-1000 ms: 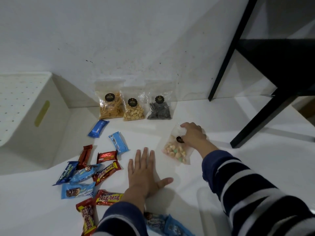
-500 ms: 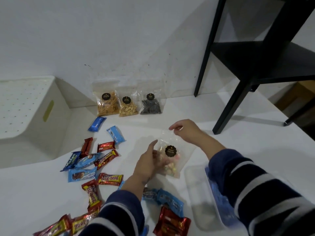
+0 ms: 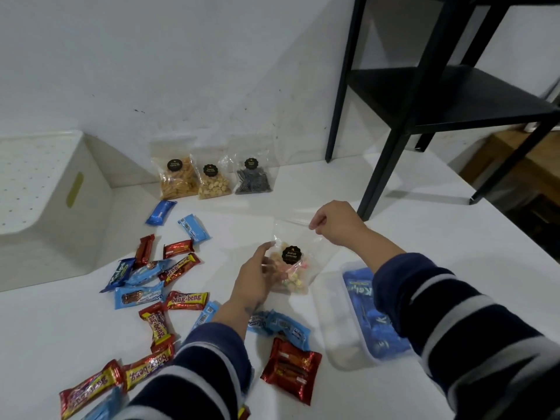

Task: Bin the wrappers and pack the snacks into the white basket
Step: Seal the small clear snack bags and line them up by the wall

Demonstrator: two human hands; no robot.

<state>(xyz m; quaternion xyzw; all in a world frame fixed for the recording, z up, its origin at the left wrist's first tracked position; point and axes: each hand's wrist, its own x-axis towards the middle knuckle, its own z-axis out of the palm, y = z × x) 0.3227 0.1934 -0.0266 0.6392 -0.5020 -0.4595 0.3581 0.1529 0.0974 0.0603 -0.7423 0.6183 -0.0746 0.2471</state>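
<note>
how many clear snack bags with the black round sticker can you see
4. Three lean on the wall in a row: the orange sticks bag, the nuts bag and the dark snack bag. The biscuit bag is held between both hands. None looks hidden.

Navy sleeves [image 3: 454, 322] with white stripes, clear crinkly bag [image 3: 292, 265] of pink, yellow and green biscuits with a black round sticker, red-and-yellow plus blue foil snack bars [image 3: 185, 300] all over the white worktop [image 3: 424, 225], black metal shelf frame [image 3: 391, 153].

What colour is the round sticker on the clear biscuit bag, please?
Black with pale lettering, on the clear plastic biscuit bag's round sticker; head view.
</note>
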